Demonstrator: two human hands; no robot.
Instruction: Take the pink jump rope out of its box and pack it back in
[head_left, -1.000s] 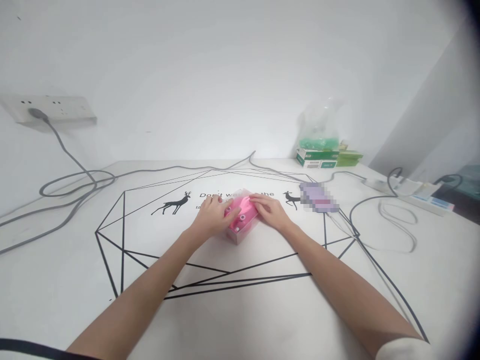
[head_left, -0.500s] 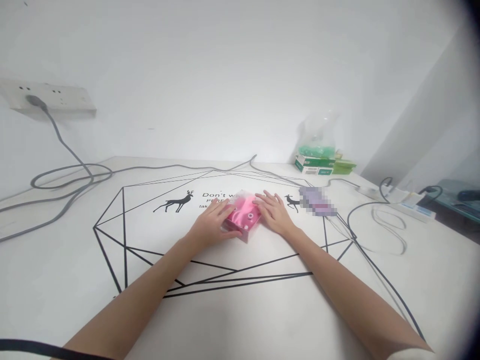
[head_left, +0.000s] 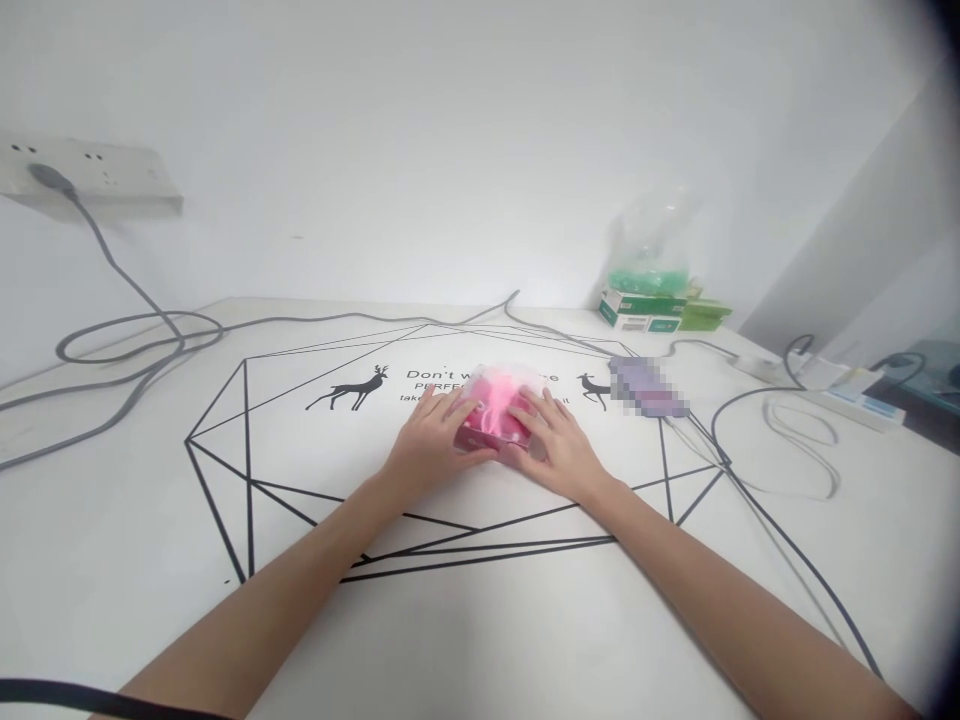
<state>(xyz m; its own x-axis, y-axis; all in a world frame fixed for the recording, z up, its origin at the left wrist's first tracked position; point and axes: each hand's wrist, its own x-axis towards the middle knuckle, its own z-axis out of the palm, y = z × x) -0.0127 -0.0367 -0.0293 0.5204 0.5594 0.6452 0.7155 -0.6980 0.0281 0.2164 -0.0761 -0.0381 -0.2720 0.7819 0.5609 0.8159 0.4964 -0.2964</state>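
Observation:
A small pink box (head_left: 495, 415), loosely covered by clear crinkled plastic, rests on the white table with its front side facing me. My left hand (head_left: 431, 440) grips its left side, fingers over the plastic on top and thumb along the lower front edge. From the right, my right hand (head_left: 555, 440) holds it the same way, its thumb close to the left one. Glare on the plastic hides detail on the top of the box, and printed lettering behind is partly covered.
A blurred purple item (head_left: 649, 387) lies right of my hands. Green-and-white boxes (head_left: 645, 312) under a plastic bag (head_left: 652, 250) stand by the wall. Grey cables (head_left: 150, 330) run along the left and back; a power strip (head_left: 855, 400) sits at the right.
The box has turned so its front edge faces me squarely. My right hand has shifted from its upper right side to gripping it with the thumb in front. The view has moved slightly.

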